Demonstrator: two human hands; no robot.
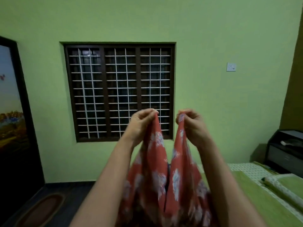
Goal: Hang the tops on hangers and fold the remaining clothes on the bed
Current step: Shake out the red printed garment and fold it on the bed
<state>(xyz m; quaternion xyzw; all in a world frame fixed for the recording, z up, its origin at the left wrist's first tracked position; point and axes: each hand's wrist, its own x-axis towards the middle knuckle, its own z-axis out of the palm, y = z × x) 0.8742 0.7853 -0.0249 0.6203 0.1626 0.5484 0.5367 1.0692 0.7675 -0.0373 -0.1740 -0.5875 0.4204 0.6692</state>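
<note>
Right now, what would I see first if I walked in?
First, the red flowery cloth held up in the middle, its top pinched by the left hand and the right hand. Behind it, a big dark window with white bars sits in the green wall. The bed, with green sheets, lies low on the right.

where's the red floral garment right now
In the head view, centre: the red floral garment hangs pinched between the left hand and right hand, before the window.
</note>
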